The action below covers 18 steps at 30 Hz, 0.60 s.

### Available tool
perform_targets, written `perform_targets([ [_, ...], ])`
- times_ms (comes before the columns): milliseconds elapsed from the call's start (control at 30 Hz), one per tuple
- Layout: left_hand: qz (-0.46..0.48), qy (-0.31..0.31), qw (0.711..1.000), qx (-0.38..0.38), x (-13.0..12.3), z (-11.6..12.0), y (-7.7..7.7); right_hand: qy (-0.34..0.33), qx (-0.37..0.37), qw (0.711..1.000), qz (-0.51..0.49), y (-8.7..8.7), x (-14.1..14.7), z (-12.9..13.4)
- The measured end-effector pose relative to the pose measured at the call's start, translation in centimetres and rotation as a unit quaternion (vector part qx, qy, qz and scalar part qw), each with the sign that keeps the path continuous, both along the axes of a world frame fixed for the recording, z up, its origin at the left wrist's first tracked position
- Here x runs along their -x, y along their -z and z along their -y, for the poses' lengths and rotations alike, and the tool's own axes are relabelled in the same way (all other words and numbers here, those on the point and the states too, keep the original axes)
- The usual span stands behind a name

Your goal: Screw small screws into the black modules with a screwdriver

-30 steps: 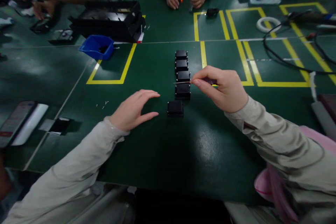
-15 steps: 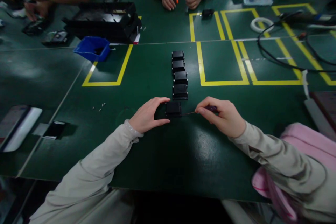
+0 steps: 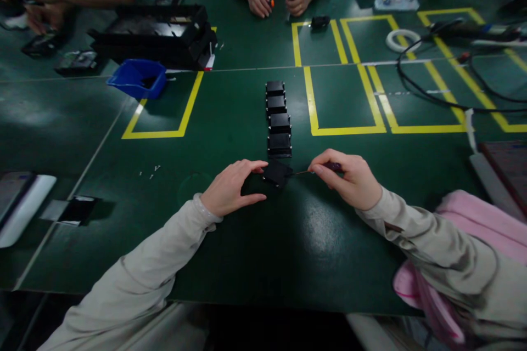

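Note:
A small black block (image 3: 277, 173) lies turned at an angle on the green table (image 3: 247, 252). Beside its left edge is my left hand (image 3: 230, 187), thumb and forefinger spread apart around that side, the forefinger at or very near its upper corner. My right hand (image 3: 346, 175) is closed on the dark handle of a thin screwdriver (image 3: 334, 166), whose shaft points left with its tip at the block's right side. Whether the tip touches is too small to tell. Beyond the block, several similar black blocks (image 3: 280, 122) stand in a column.
Tiny screws (image 3: 153, 171) lie to the left. Further back are a blue bin (image 3: 140, 78) and a stack of black trays (image 3: 156, 38). A white tape roll (image 3: 403, 40) and black cables sit at the right. Across the table, a person's hands (image 3: 298, 0) rest near the edge.
The near black block has rotated from square to a slant. My left hand has shifted slightly down and left in view. The whole scene has moved a little leftward.

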<state>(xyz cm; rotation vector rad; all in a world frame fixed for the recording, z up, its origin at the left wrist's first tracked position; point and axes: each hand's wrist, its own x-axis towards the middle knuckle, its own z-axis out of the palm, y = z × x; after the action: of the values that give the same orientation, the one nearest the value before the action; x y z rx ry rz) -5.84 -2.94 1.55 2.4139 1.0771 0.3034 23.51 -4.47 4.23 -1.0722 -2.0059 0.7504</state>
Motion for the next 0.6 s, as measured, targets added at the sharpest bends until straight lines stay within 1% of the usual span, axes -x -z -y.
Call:
perform_targets([
  [233,0.026,0.029,0.999,-0.018,-0.5,0.9,0.1,0.022,-0.014,1.000,0.004,0.2,-0.2,-0.3],
  [367,0.058,0.022,0.997,-0.043,-0.9,1.0,0.4,0.044,-0.024,0.999,-0.013,0.2,-0.7,-0.5],
  [433,0.065,0.012,0.994,-0.091,-1.3,0.9,0.5,0.060,-0.011,0.997,-0.044,0.5,-1.1,-0.6],
  [500,0.063,0.010,0.985,-0.163,-1.8,0.6,0.6,0.077,0.027,0.992,-0.100,0.8,-1.3,-0.8],
  [567,0.049,0.022,0.978,-0.200,-2.3,0.2,0.7,0.095,0.074,0.979,-0.164,1.3,-1.5,-1.1],
  [600,0.044,0.031,0.976,-0.213,-2.5,-0.1,0.7,0.105,0.095,0.968,-0.207,1.5,-1.5,-1.4],
])
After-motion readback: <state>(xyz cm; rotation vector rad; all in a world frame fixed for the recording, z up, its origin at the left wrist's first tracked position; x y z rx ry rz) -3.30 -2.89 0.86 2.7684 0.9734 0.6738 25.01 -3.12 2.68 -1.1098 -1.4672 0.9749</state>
